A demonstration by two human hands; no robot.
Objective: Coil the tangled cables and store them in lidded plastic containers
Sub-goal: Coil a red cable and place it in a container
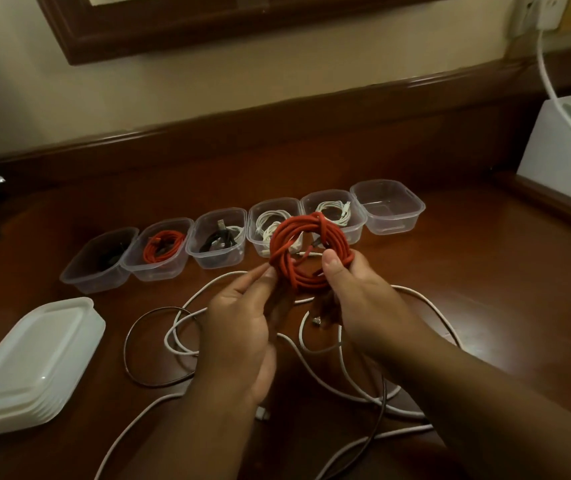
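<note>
Red coiled cable was held upright above the wooden table, in front of the containers. The left hand pinched its left side between thumb and fingertips; the right hand gripped its lower right, thumb pressed across the loops. Behind stood six open clear containers in a row: five held coiled cables, the rightmost none. Loose white cables and a dark cable sprawled beneath the hands. A stack of lids lay at left. No writing was legible.
</note>
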